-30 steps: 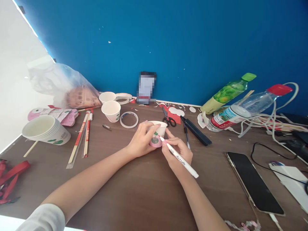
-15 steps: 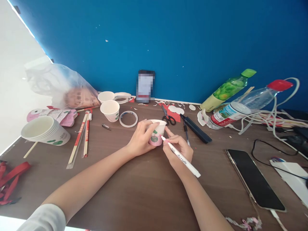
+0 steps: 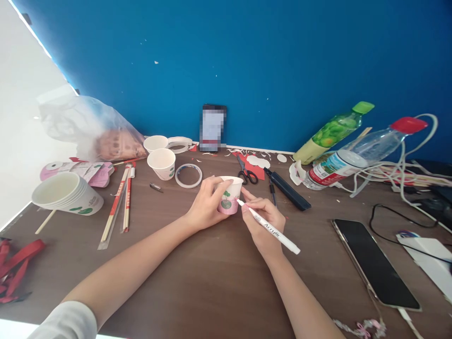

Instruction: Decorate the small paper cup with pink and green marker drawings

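My left hand (image 3: 207, 203) is wrapped around a paper cup (image 3: 232, 194) from its left side, thumb across the front near the rim. The cup stands upright and is white above, with a green plant print and pink colouring on its lower part. Between the fingers of my right hand (image 3: 265, 221) is a white acrylic paint marker (image 3: 274, 231). Its tip meets the right side of the cup, at the edge of the pink. Behind the cup lie black-handled scissors (image 3: 249, 176), and a roll of tape (image 3: 188, 175) lies to the left.
A paper cup (image 3: 161, 164) and stacked cups (image 3: 67, 194) stand left, near wrapped chopsticks (image 3: 116, 205). A phone (image 3: 212, 127) leans on the blue wall. Two bottles (image 3: 335, 133) tilt at the right, with cables and another phone (image 3: 375, 263) nearby. A black box cutter (image 3: 287, 189) lies behind my right hand.
My right hand has shifted slightly right, and the marker's back end has swung right and a little up. My left hand and the cup stay almost still.
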A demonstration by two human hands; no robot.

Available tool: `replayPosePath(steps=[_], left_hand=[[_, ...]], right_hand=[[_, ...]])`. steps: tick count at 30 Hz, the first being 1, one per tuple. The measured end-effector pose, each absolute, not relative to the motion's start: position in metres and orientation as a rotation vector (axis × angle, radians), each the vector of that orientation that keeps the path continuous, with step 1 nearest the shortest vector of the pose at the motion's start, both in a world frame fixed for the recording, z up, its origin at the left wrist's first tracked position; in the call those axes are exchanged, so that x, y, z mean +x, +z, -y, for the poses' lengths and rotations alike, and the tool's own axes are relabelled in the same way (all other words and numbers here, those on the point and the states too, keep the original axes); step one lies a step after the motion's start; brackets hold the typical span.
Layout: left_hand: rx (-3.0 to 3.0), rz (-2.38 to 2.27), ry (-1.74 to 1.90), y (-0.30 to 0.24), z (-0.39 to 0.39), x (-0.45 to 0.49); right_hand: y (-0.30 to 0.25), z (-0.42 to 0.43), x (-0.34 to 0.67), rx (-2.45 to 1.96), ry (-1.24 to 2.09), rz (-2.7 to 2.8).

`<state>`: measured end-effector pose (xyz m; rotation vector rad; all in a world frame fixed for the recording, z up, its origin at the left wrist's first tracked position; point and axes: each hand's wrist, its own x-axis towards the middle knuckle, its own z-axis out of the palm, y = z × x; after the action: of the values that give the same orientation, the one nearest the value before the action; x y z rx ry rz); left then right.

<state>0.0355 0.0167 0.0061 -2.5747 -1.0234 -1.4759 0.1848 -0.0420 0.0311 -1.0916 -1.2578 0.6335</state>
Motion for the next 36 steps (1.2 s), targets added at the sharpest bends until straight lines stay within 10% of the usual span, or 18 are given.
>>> replayPosePath(steps=[36], left_hand=[[-2.823, 1.085, -1.492, 0.003, -0.023, 0.028]], right_hand=[[0.022, 0.033, 0.203, -1.215, 0.595, 0.985]])
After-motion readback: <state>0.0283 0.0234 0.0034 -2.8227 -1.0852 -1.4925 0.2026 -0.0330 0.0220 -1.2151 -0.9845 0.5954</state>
